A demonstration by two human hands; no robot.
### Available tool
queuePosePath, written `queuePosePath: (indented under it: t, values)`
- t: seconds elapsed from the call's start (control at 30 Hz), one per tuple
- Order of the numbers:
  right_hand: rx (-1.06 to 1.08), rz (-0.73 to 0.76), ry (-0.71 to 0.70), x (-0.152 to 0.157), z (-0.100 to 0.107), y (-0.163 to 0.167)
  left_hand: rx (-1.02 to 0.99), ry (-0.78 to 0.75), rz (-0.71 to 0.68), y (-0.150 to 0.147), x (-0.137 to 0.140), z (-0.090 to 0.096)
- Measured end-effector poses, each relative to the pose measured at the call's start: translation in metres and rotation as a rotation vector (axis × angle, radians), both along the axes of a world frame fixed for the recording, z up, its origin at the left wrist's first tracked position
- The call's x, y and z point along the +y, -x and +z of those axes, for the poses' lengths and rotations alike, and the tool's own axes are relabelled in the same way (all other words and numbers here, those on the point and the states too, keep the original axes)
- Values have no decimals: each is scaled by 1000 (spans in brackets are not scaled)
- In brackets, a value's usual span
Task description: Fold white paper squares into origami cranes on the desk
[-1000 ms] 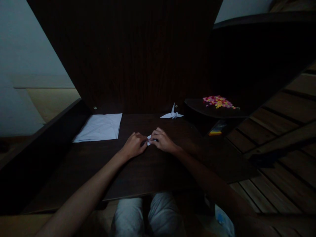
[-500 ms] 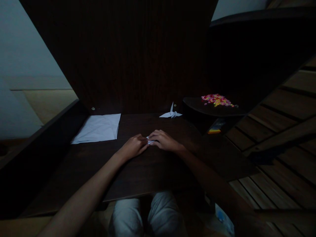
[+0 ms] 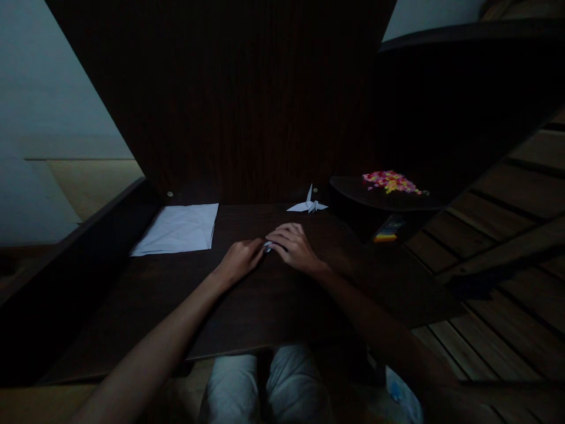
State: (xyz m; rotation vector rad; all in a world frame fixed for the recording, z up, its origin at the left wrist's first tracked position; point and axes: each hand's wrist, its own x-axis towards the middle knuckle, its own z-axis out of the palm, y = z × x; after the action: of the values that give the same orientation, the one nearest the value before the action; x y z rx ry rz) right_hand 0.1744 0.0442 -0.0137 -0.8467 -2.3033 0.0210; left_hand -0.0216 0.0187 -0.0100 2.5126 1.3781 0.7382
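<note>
Between my hands, at the middle of the dark desk (image 3: 247,318), is a small piece of folded white paper (image 3: 267,247), mostly covered by fingers. My left hand (image 3: 241,259) is closed on its left side, thumb and fingertips together. From the right, my right hand (image 3: 293,247) grips the paper with its thumb below and its fingers bent over the top. Beyond the hands, a finished white paper crane (image 3: 309,206) rests near the back panel. A stack of white paper sheets (image 3: 180,228) lies to the left.
A raised corner shelf (image 3: 348,187) on the right bears a heap of small pink, red and yellow pieces (image 3: 391,181). Under it sits something with a yellow edge (image 3: 385,238). A low side board (image 3: 79,265) bounds the desk's left. A slatted wooden surface (image 3: 498,318) is at the right.
My right hand has lifted and turned slightly, its fingers now more raised and arched. Less of the folded paper shows between the hands. The view has shifted slightly.
</note>
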Motion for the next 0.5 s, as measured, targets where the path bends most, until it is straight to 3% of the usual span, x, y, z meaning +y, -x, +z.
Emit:
queuePosePath:
  t: [0.1,0.23,0.37,0.5]
  values:
    - [144,-135,-84,-3,4,0,-339,125,84,0,3,4]
    - [110,-97,-64,-5,8,-1,-618,407,124,1,8,4]
    - [11,24,27,-4,12,-3,-735,665,145,4,10,1]
    - [-81,127,86,-2,9,-4,-629,639,107,7,11,-2]
